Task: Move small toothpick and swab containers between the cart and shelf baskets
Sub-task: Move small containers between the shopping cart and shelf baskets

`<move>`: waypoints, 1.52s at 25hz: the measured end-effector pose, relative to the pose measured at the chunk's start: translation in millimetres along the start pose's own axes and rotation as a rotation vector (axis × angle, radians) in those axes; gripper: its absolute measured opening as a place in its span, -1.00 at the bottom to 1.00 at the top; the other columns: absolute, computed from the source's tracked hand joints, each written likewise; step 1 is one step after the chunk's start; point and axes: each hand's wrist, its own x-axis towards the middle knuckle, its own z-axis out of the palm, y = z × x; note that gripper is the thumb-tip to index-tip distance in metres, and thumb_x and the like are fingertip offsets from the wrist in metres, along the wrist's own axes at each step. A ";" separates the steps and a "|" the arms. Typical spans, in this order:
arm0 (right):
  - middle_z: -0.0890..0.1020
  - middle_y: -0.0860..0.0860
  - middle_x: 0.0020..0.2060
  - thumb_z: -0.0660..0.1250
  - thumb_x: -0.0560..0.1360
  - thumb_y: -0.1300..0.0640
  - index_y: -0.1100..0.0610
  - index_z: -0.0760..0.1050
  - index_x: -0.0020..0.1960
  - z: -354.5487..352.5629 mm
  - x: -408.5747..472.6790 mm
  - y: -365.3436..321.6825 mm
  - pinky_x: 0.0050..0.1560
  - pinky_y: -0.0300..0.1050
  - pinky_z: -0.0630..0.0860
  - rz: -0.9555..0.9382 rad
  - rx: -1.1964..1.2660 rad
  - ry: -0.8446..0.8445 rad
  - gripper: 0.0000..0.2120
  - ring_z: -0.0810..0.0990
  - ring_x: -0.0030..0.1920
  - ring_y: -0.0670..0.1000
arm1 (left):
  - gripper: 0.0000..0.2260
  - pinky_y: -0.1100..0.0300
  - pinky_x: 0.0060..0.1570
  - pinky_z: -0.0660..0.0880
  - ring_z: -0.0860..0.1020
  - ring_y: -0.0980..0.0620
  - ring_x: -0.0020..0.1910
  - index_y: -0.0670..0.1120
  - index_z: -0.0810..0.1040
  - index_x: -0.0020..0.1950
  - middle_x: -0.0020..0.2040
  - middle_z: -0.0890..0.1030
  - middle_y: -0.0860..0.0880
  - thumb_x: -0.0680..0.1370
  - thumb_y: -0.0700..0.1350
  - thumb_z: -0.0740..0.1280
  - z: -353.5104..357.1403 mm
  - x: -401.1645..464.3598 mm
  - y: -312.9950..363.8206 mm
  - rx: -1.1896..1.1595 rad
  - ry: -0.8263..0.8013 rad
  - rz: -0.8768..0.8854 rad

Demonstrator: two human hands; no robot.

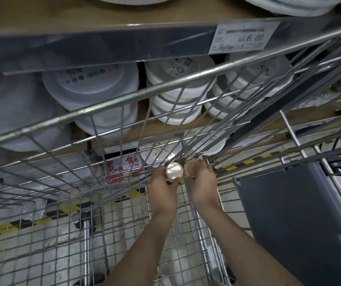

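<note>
Both arms are stretched out deep into a wire cart (66, 205), down near its far end. A small round container (174, 171) with a pale pinkish lid is gripped by the left hand (163, 187), fingers curled around its sides, lid facing the camera. Right next to it, pretty much touching, a second small container (192, 167), brownish, is held by the right hand (203, 183), fingers wrapped over it so only the top end is seen. What's inside either one can't be made out, it's too blurry. Both containers are kept just above the cart's mesh floor, close to the front wire wall. Beyond the cart, stacks of white plastic tubs (95, 89) are lined up on a shelf (95, 52), and a price tag (245, 37) reading 6.00 is stuck on the shelf edge. Yellow-black hazard tape (62, 212) is seen on the floor through the mesh.
</note>
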 end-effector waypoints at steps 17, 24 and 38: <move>0.47 0.07 0.22 0.28 0.51 0.20 0.13 0.39 0.32 -77.2 -55.3 -29.7 -0.14 -0.05 0.50 -0.132 -0.200 -0.048 -0.62 0.57 0.08 0.12 | -0.68 0.15 0.16 0.45 0.53 0.01 0.19 -0.15 0.49 0.26 0.19 0.58 -0.03 0.52 -0.13 0.38 -70.7 -32.8 33.4 0.068 -0.199 -0.074; 0.53 0.08 0.18 0.27 0.50 0.18 0.12 0.42 0.32 -166.6 -141.7 -95.2 0.17 -0.01 0.46 -0.327 -0.231 -0.094 -0.62 0.52 0.14 0.12 | -0.68 0.30 -0.22 0.41 0.53 0.14 -0.18 0.02 0.42 0.35 0.10 0.60 0.00 0.59 -0.05 0.26 -208.0 -100.2 109.9 0.496 -0.296 0.181; 0.48 -0.05 0.30 0.19 0.57 0.00 -0.02 0.31 0.41 -230.1 -412.7 -269.8 0.33 -0.11 0.30 -0.692 -0.265 -0.269 -0.59 0.42 0.30 0.00 | -0.58 0.24 0.04 0.39 0.43 0.06 0.24 0.09 0.21 0.47 0.35 0.40 0.06 0.61 -0.02 0.18 -553.3 -297.5 127.9 0.640 -0.091 0.372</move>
